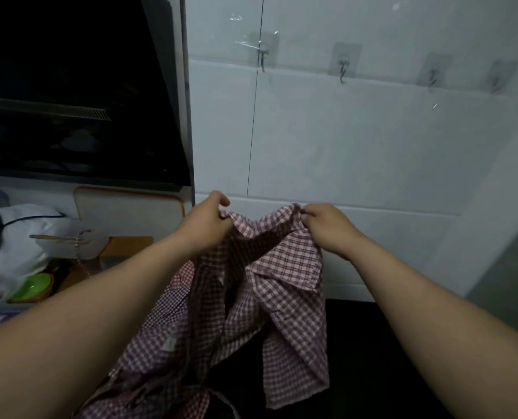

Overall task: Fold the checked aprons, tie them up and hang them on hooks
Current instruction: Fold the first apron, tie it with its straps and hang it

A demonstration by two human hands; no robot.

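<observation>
The person's left hand (209, 222) is pinching one upper corner of the red-and-white checked fabric apron (284, 285) with curled fingers, and the right hand (327, 229) is gripping the other end of the same top edge, clenched in the same way; both hands are sitting at about one height and close together, so the edge between them is sagging in a shallow dip instead of pulling straight; the cloth is hanging down from the two grips, its long axis running vertically back toward the person, crumpled and partly doubled over on the right side, its lower end dangling in front of the dark worktop (372, 343), though whether it is touching cannot be told; at lower left a finer-checked stretch of cloth (161, 337) is trailing away, and it is unclear whether it belongs to this apron or to a second one; the row of four clear adhesive metal wall hooks (343, 66) is sitting on the white tiled wall (357, 152) well above and beyond the hands, the second from the left lying nearest, slightly toward the right hand's side; judging from this, folding is only beginning, and the next move is calling for the hands to spread and tauten the edge before one corner crosses to the other; the bunched right flap is risking a crooked fold; a black range hood (70, 71) and a green bowl (34, 285) are sitting off to the left.
</observation>
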